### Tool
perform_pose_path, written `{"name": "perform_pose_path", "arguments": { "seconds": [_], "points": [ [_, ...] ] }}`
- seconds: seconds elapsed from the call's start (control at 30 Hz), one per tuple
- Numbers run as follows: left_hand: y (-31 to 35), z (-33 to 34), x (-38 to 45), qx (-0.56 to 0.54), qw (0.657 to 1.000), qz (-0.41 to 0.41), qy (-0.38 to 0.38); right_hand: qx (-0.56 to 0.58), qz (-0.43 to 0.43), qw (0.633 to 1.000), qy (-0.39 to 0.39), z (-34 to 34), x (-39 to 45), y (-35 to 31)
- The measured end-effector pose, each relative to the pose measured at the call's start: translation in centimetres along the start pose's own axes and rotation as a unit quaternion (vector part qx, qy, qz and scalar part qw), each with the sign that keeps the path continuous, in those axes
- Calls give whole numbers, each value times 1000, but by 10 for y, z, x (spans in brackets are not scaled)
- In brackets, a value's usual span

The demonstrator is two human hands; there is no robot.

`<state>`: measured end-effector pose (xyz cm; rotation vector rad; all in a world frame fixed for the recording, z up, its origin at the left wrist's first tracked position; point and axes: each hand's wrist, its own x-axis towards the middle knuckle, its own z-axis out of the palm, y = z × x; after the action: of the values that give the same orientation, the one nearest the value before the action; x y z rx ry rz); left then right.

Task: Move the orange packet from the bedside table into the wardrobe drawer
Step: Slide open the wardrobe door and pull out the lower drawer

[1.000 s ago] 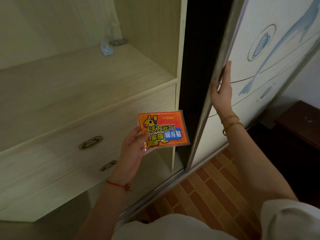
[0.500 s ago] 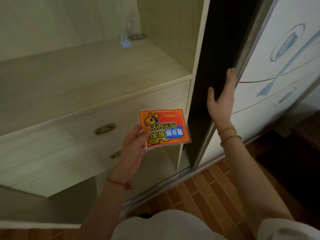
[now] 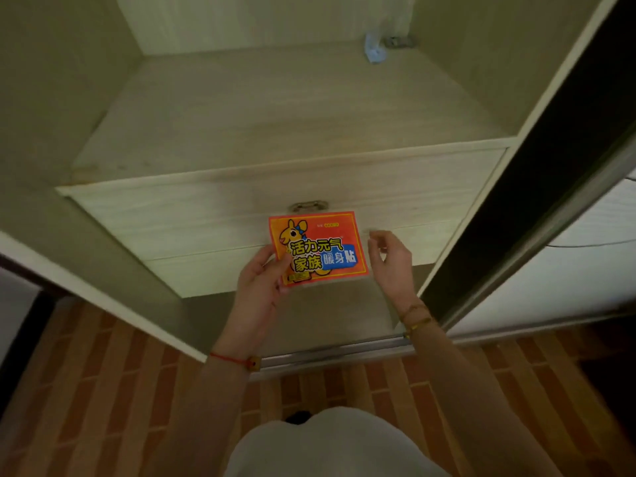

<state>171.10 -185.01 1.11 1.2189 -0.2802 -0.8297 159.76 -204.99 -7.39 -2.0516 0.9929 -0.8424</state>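
My left hand point(image 3: 261, 277) pinches the lower left corner of the orange packet point(image 3: 318, 247), a flat pouch with a cartoon animal and yellow and blue lettering. It hovers in front of the two pale wood wardrobe drawers. The upper drawer point(image 3: 206, 215) is closed, and its metal handle point(image 3: 309, 205) shows just above the packet. The lower drawer point(image 3: 213, 270) is also closed; its handle is hidden behind the packet. My right hand point(image 3: 390, 258) floats just right of the packet, empty, fingers loosely curled and apart.
Above the drawers lies a wide wooden shelf point(image 3: 282, 108) with a small blue item point(image 3: 375, 51) and a metal piece point(image 3: 399, 41) at its back right. The sliding door point(image 3: 568, 235) stands open at the right. Brick-pattern floor point(image 3: 103, 390) is below.
My right hand has left the sliding door's edge and come down beside the packet. The view has swung left to face the drawers squarely. The packet stays in my left hand.
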Motion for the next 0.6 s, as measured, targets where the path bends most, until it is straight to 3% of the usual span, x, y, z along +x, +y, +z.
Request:
{"name": "perform_pose_path", "arguments": {
  "seconds": [0.17, 0.33, 0.5, 0.6],
  "points": [
    [12, -49, -13, 3, 997, 18, 81, 10, 150, 984, -96, 61, -9, 0],
    [19, -82, -27, -15, 991, 14, 134, 117, 336, 909, -216, 104, -12, 7],
    [21, -102, -32, -17, 987, 18, 156, 342, 455, 797, -200, 125, -5, -5],
    [22, -108, -31, -18, 986, 18, 162, 380, 479, 772, -174, 138, 8, -6]
  ]
}}
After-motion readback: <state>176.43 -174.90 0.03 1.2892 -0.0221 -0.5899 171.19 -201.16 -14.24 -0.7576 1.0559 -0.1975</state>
